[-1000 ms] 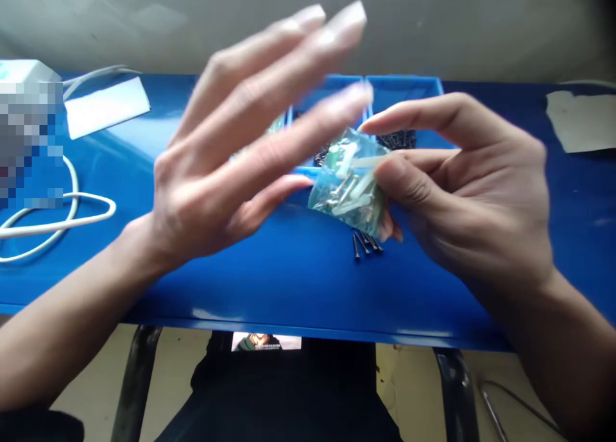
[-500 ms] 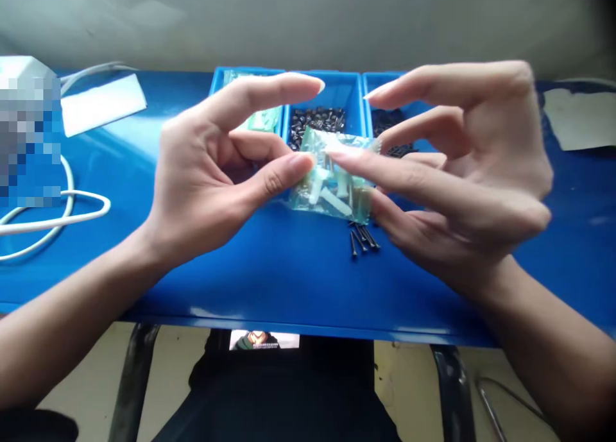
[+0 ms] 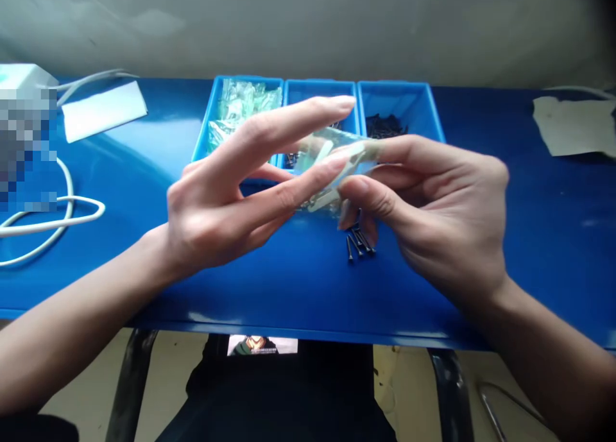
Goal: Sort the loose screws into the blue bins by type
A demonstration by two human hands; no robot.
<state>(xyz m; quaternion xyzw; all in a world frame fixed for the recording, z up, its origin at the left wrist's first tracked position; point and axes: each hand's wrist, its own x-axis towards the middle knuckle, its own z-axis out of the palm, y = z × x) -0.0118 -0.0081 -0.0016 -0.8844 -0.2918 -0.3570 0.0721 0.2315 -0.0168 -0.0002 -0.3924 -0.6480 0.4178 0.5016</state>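
Note:
A small clear plastic bag with white plastic pieces inside is up in front of me, over the blue table. My right hand is closed, pinching the bag's right side between thumb and fingers. My left hand has its fingers stretched apart. One left finger lies across the front of the bag and the index finger reaches above it; the fingers behind are partly hidden. Below the bag, several dark screws lie loose on the table, close to my right fingertips.
Three joined blue bins stand behind my hands: the left bin holds similar bags, the middle bin small metal parts, the right bin dark screws. White card, cable and paper lie about. A lit screen shows below the table edge.
My right hand has turned and now pinches the bag with its thumb in front. My left thumb-and-finger pinch has loosened into stretched fingers, and the bag has tilted.

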